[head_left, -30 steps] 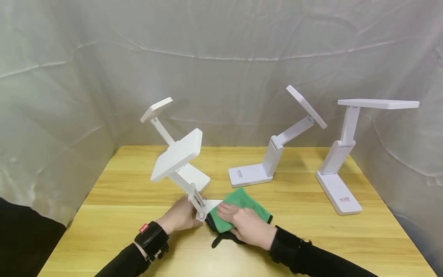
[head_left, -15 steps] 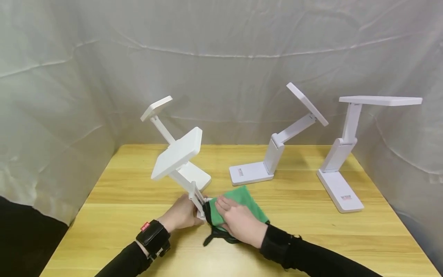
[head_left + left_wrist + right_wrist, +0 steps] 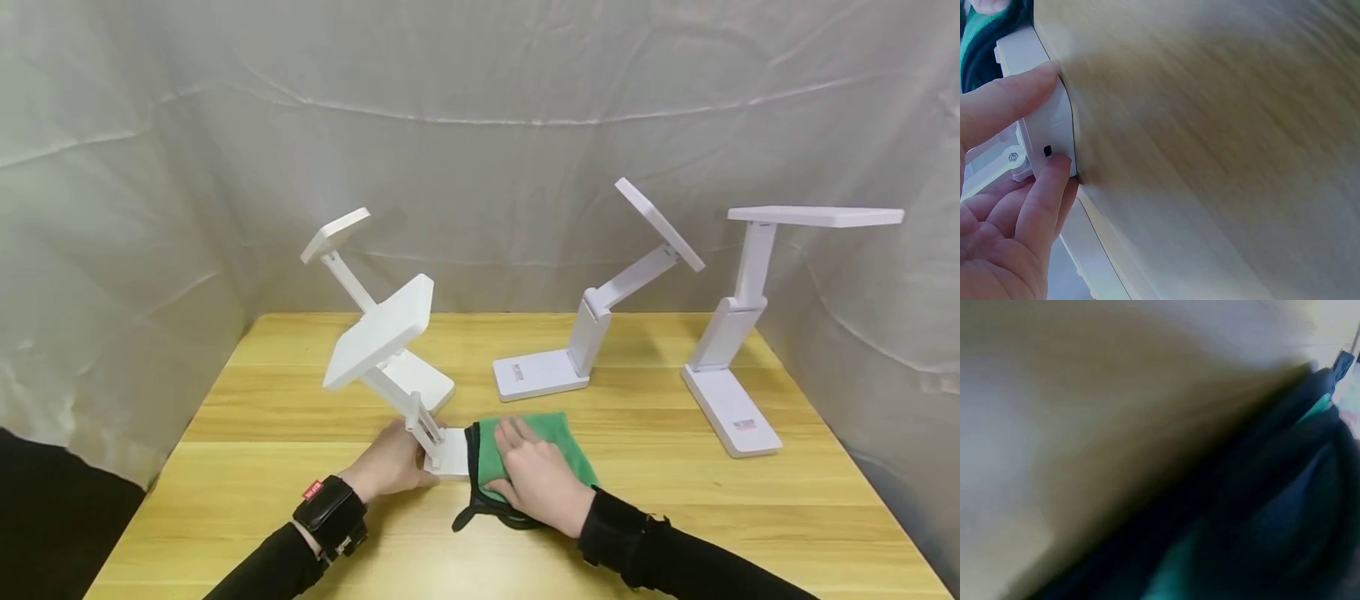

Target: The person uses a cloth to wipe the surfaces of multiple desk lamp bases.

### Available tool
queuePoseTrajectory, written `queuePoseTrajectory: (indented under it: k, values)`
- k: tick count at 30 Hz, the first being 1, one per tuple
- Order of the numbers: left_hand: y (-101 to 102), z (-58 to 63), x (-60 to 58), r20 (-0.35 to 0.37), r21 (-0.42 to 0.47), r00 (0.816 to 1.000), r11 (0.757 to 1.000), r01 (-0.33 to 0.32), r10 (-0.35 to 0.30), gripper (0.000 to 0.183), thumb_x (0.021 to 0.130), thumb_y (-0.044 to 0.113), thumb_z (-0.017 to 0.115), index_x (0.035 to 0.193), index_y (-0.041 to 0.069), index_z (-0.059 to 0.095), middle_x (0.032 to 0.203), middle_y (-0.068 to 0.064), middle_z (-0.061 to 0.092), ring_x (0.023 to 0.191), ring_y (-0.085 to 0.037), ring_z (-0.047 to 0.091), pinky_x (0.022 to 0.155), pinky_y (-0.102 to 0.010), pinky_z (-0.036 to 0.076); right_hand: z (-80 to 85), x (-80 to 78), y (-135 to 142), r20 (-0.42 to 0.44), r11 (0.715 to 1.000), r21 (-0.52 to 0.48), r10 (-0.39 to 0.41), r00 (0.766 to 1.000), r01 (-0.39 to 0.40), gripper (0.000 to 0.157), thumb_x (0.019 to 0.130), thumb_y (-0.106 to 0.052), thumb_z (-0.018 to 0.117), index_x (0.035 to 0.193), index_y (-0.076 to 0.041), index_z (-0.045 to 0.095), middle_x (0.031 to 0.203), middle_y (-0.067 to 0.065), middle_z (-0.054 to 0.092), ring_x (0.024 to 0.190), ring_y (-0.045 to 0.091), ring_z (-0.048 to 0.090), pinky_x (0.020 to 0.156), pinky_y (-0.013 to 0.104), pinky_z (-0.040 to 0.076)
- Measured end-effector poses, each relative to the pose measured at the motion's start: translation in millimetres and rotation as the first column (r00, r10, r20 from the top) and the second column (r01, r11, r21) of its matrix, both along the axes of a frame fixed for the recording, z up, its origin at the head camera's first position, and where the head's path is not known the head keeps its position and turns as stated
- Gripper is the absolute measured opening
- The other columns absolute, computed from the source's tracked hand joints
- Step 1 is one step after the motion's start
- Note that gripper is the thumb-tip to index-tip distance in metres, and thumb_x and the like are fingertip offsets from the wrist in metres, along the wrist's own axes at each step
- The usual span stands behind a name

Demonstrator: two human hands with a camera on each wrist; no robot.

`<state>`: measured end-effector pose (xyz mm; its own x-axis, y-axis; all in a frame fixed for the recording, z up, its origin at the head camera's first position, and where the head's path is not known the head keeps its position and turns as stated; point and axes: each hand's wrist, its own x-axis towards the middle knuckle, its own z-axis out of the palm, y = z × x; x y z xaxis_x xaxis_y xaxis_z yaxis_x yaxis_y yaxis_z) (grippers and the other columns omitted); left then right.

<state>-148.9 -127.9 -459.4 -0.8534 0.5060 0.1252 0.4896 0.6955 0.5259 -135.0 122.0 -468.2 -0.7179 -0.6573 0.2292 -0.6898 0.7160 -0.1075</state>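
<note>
A: What does the head view show?
B: The left hand [image 3: 392,462] grips the base [image 3: 452,458] of the near lamp [image 3: 381,332], which stands on the wooden table [image 3: 697,508]. The right hand [image 3: 542,482] lies on the green cloth [image 3: 561,433], fingers extended; the cloth covers the base's right part.
A: And the left wrist?
B: Thumb and fingers, only partly spread, pinch the base's end beside a small dark opening [image 3: 1047,150].
A: The right wrist?
B: Mostly the cloth's dark, blurred underside against the table; I can't tell the fingers' state there.
</note>
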Motion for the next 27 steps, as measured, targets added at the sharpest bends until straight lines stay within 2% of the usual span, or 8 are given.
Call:
queuePoseTrajectory:
  k: [3,6,10,13,15,17,21,27]
  values:
    - [2.5,-2.0,-0.1,0.006,0.011,1.000,1.000,0.007,-0.007,0.065,0.058,0.011,0.084,0.117,0.000,0.060,0.108,-0.010,0.065,0.093,-0.021,0.059,0.086,-0.040,0.050,1.4,1.7,4.1,-0.018,0.996,0.023,0.088,0.996,-0.088,0.059,0.079,-0.028,0.075,0.127,0.001,0.057,0.132,0.020,0.054,0.124,0.034,0.048,0.081,0.044,0.054]
    - [3.4,-3.6,0.5,0.015,0.017,1.000,1.000,0.009,-0.009,0.067,0.058,0.012,0.085,0.118,-0.001,0.059,0.110,-0.011,0.063,0.096,-0.023,0.059,0.087,-0.041,0.049,1.2,5.6,18.0,0.069,0.991,-0.029,0.131,0.989,-0.129,0.055,0.075,-0.012,0.076,0.127,-0.003,0.058,0.135,0.016,0.052,0.126,0.030,0.046,0.088,0.044,0.051]
    - [2.5,-3.8,1.2,0.025,0.010,1.000,1.000,0.000,0.000,0.068,0.058,0.013,0.086,0.119,0.000,0.058,0.113,-0.012,0.062,0.100,-0.025,0.059,0.090,-0.041,0.049,0.5,10.4,34.0,0.190,0.994,-0.112,0.037,0.981,-0.016,0.058,0.080,-0.014,0.074,0.131,0.001,0.053,0.132,0.019,0.054,0.119,0.029,0.052,0.089,0.045,0.050]
    - [1.8,-1.9,1.6,0.025,0.002,1.000,1.000,-0.012,0.012,0.067,0.058,0.012,0.086,0.118,0.000,0.059,0.113,-0.012,0.063,0.100,-0.026,0.060,0.090,-0.042,0.049,2.8,8.2,34.1,0.277,0.986,-0.142,-0.049,0.960,0.092,0.069,0.083,-0.026,0.072,0.134,0.009,0.044,0.097,0.017,0.068,0.083,0.020,0.066,0.067,0.035,0.056]
    - [2.1,-0.6,1.7,0.025,-0.001,0.999,1.000,-0.021,0.021,0.067,0.058,0.013,0.086,0.118,0.000,0.059,0.113,-0.014,0.063,0.100,-0.028,0.060,0.090,-0.043,0.049,5.1,3.2,28.6,0.322,0.975,-0.171,-0.078,0.943,0.139,0.071,0.082,-0.031,0.073,0.130,0.012,0.044,0.074,0.004,0.062,0.061,0.011,0.058,0.051,0.026,0.051]
    - [3.2,0.4,1.9,0.025,-0.002,0.999,0.999,-0.032,0.032,0.068,0.058,0.013,0.086,0.119,-0.001,0.058,0.113,-0.015,0.063,0.100,-0.028,0.060,0.091,-0.043,0.048,7.5,-2.0,21.4,0.368,0.965,-0.189,-0.100,0.924,0.180,0.070,0.079,-0.032,0.075,0.126,0.010,0.045,0.063,-0.005,0.050,0.050,0.005,0.047,0.042,0.021,0.043]
    - [4.0,-1.0,1.1,0.012,-0.001,0.999,0.999,-0.051,0.051,0.070,0.058,0.013,0.086,0.120,-0.002,0.058,0.114,-0.016,0.063,0.102,-0.029,0.059,0.093,-0.044,0.047,6.2,-3.9,13.5,0.370,0.947,-0.222,-0.139,0.919,0.233,0.065,0.077,-0.026,0.078,0.124,0.008,0.047,0.060,-0.006,0.049,0.049,0.003,0.047,0.044,0.020,0.043]
    - [2.5,-0.4,0.8,0.008,-0.002,0.999,0.999,-0.049,0.049,0.068,0.056,0.013,0.087,0.117,-0.002,0.059,0.113,-0.015,0.063,0.102,-0.031,0.059,0.093,-0.045,0.047,2.5,14.0,15.1,0.332,0.930,-0.261,-0.165,0.929,0.259,0.058,0.081,-0.014,0.073,0.127,0.012,0.050,0.063,-0.002,0.056,0.052,0.003,0.047,0.044,0.018,0.042]
